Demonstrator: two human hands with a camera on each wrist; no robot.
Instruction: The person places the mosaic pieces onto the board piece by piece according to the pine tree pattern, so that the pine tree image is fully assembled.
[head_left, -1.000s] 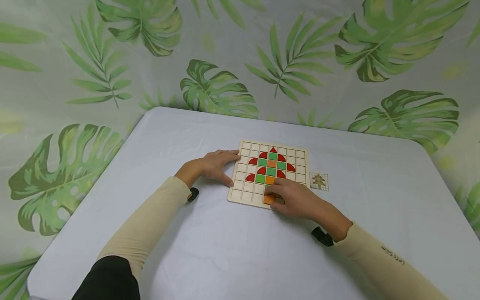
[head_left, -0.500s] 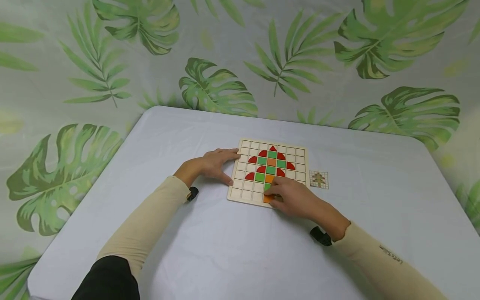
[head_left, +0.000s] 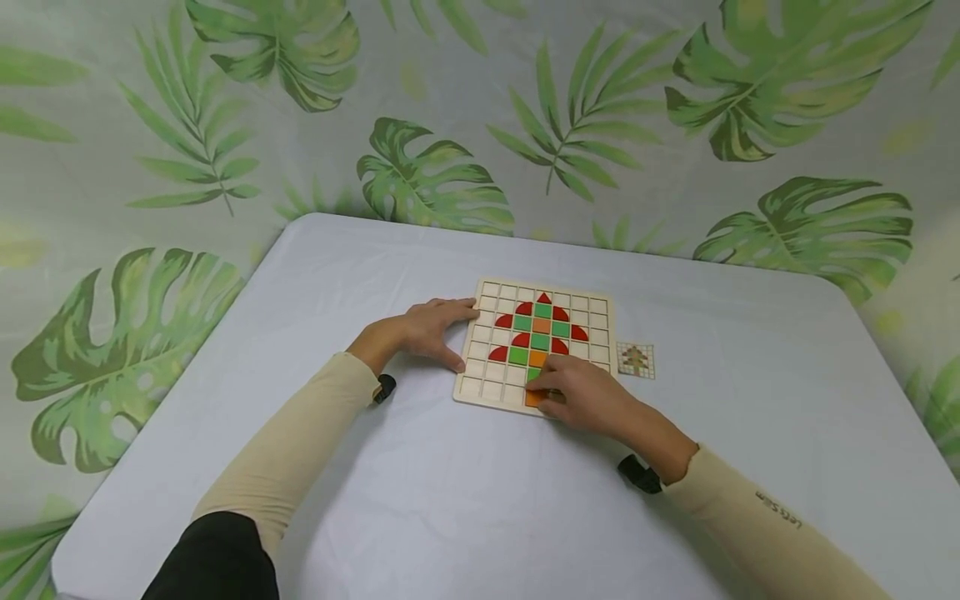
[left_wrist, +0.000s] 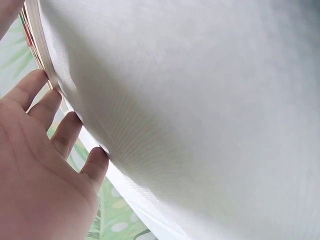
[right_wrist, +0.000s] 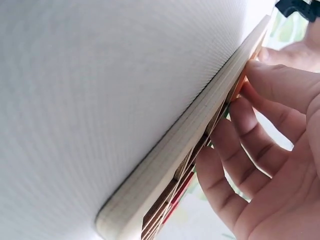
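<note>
A square wooden grid board (head_left: 492,389) lies on the white table. Red, green and orange tiles in its cells form a tree shape. My left hand (head_left: 431,329) spreads along the board's left side, fingertips and thumb at its edge; in the left wrist view the left fingers (left_wrist: 65,137) are nearly straight. At the near edge, my right hand (head_left: 588,396) pinches an orange square tile (head_left: 534,397) in the bottom row with thumb and index finger. The right wrist view has the right thumb (right_wrist: 275,82) against that orange tile. My right hand hides the board's lower right cells.
Right of the board lies a small pattern card (head_left: 636,361) with a brown tree on a grid. The white-covered table (head_left: 465,508) stands against a leaf-print cloth (head_left: 450,83). Black wrist-worn cameras (head_left: 639,474) hang beneath both wrists.
The whole view shifts slightly. Both hands stay in nearly the same places on the board, and the right fingers have drawn in slightly over the orange tile.
</note>
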